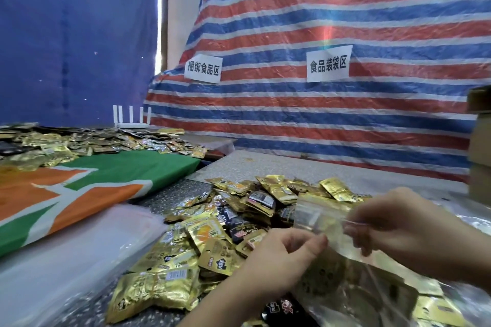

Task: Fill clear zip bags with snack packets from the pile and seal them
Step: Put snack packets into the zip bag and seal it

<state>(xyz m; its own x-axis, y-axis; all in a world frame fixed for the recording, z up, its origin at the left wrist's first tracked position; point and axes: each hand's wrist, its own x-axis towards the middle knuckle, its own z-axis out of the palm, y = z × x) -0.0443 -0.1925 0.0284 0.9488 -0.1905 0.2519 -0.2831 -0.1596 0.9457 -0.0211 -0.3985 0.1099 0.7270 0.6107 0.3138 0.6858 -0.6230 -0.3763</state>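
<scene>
A clear zip bag (322, 216) is held up over a pile of gold and black snack packets (212, 236) at the lower middle. My left hand (281, 260) pinches the bag's lower edge between thumb and fingers. My right hand (398, 225) pinches the bag's right side near its top strip. Gold packets show through the bag's lower part (353, 284), which hangs toward the bottom right.
A green, orange and white cloth (87, 188) covers the table on the left, with a second heap of packets (87, 141) and a white router (131, 119) behind it. A stack of clear bags (66, 255) lies left of the pile. Cardboard boxes (481, 146) stand at the right edge.
</scene>
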